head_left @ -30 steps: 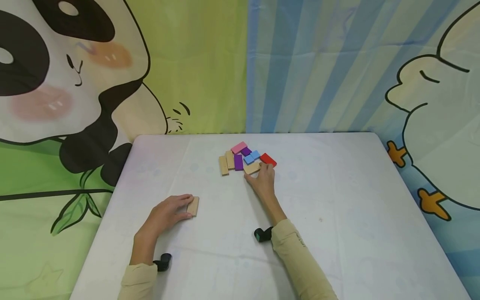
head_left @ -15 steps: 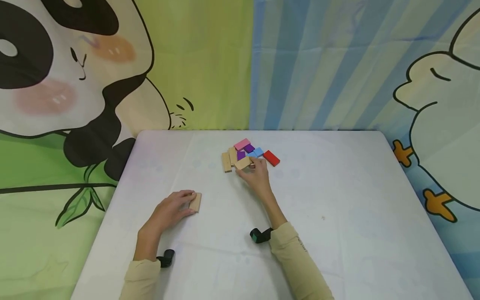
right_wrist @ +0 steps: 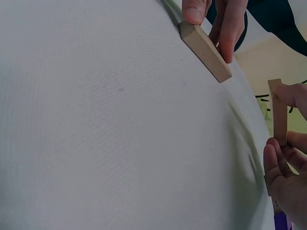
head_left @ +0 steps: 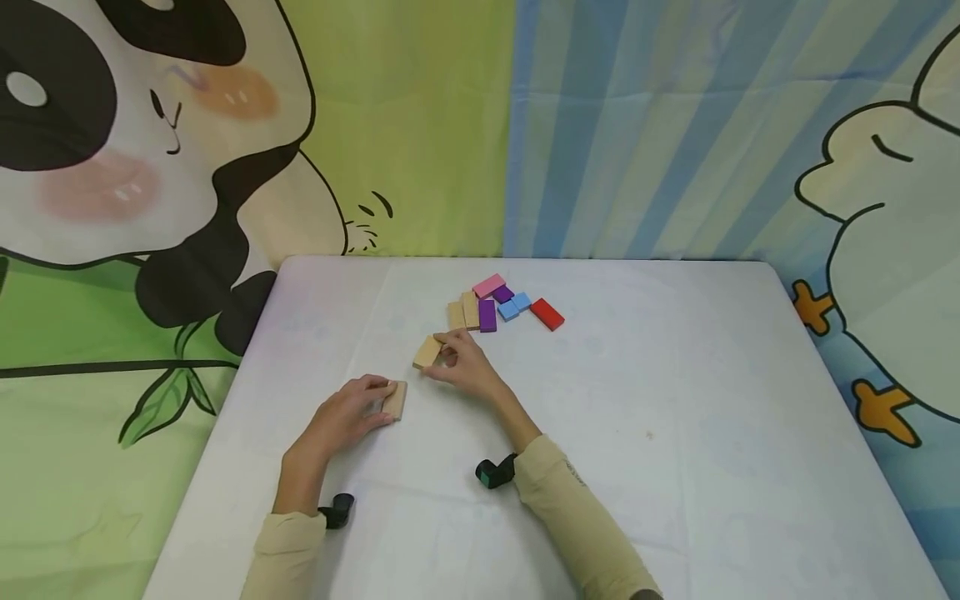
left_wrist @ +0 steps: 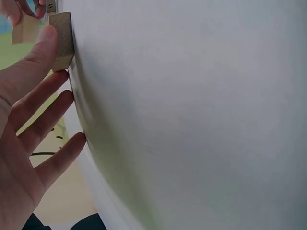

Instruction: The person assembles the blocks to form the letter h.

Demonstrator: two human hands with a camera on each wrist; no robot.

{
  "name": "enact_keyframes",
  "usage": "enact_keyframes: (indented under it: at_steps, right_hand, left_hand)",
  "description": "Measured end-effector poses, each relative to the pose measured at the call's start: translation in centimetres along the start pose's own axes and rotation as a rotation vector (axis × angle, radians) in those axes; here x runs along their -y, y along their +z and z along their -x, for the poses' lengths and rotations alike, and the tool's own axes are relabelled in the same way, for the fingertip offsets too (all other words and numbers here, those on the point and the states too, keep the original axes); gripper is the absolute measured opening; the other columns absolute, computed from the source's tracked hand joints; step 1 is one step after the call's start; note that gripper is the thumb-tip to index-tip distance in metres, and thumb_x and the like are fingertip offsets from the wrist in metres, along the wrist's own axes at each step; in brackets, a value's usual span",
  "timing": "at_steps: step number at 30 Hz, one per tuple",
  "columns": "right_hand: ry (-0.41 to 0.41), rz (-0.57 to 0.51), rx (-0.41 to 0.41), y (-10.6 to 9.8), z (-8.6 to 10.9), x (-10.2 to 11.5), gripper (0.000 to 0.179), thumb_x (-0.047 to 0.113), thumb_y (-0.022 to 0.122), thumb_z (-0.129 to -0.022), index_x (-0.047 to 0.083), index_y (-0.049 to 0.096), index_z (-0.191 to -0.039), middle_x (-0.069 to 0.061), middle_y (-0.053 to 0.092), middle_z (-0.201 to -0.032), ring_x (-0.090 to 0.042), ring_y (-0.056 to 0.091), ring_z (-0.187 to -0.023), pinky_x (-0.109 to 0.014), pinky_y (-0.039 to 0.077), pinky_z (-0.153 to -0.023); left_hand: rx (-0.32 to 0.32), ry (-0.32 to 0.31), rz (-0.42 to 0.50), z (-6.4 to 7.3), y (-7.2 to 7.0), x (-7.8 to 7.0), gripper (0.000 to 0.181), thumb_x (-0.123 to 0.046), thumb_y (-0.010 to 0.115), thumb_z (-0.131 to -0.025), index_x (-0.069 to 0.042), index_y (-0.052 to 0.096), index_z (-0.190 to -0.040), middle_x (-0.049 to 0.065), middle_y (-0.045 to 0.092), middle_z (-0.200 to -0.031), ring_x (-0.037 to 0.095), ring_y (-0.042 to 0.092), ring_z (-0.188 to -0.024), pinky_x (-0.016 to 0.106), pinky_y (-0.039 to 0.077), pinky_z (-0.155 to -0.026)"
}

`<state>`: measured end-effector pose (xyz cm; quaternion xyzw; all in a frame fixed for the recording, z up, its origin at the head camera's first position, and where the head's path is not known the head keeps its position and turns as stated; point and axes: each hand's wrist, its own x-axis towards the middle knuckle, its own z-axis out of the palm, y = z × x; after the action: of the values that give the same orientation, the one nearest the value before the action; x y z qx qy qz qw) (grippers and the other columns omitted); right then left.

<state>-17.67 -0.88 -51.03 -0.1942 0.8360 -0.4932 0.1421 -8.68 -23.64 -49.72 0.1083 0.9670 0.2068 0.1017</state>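
Near the left part of the table, my left hand (head_left: 341, 423) holds a plain wooden block (head_left: 396, 402) between thumb and fingertips. In the left wrist view that block (left_wrist: 63, 40) rests on the cloth, and the other fingers extend along the surface. My right hand (head_left: 474, 368) pinches a second wooden block (head_left: 427, 352) just beyond and to the right of the first. The right wrist view shows this block (right_wrist: 279, 112) gripped by its ends, raised off the cloth, with the left hand's block (right_wrist: 207, 51) nearby.
Behind the right hand lies a loose group: wooden blocks (head_left: 471, 310), a purple block (head_left: 487, 316), a smaller purple piece (head_left: 503, 294), a pink block (head_left: 489, 286), blue pieces (head_left: 508, 311) and a red block (head_left: 547, 314). The white-covered table (head_left: 637, 500) ends at a printed cloth backdrop.
My right hand has picked a wooden block out of the group and carried it left and nearer, towards the left hand. The left hand stays at its block; the view has shifted slightly.
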Motion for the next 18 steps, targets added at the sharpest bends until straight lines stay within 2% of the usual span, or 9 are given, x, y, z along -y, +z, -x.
enact_keyframes:
  at_steps: [7, 15, 18]
  right_hand:
    - [-0.035, 0.036, 0.055, 1.1, -1.0, 0.2, 0.064, 0.02, 0.075, -0.083, 0.0, 0.05, -0.139, -0.016, 0.052, -0.121, -0.023, 0.059, -0.105, -0.029, 0.051, -0.09]
    - [-0.044, 0.076, 0.099, 2.5, -1.8, 0.5, 0.065, 0.023, 0.075, -0.084, 0.006, 0.049, -0.141, -0.011, 0.052, -0.129, -0.019, 0.057, -0.106, -0.023, 0.046, -0.088]
    - [-0.045, 0.089, 0.119, 2.9, -1.7, 0.4, 0.065, 0.022, 0.075, -0.084, 0.008, 0.049, -0.142, -0.01, 0.052, -0.132, -0.019, 0.056, -0.106, -0.025, 0.046, -0.088]
  left_hand:
    - [-0.025, 0.008, -0.003, 0.0, 0.2, 0.0, 0.059, -0.03, 0.073, -0.084, -0.009, 0.056, -0.136, 0.012, 0.056, -0.137, 0.035, 0.052, -0.126, 0.054, 0.044, -0.098]
    - [-0.075, 0.04, -0.001, 0.3, 0.2, 0.0, 0.059, -0.026, 0.074, -0.083, -0.008, 0.057, -0.136, 0.013, 0.059, -0.133, 0.035, 0.056, -0.122, 0.054, 0.046, -0.095]
    - [-0.066, 0.038, -0.005, 0.4, 0.6, 0.0, 0.058, -0.027, 0.074, -0.083, -0.008, 0.056, -0.136, 0.012, 0.059, -0.133, 0.035, 0.056, -0.121, 0.053, 0.046, -0.095]
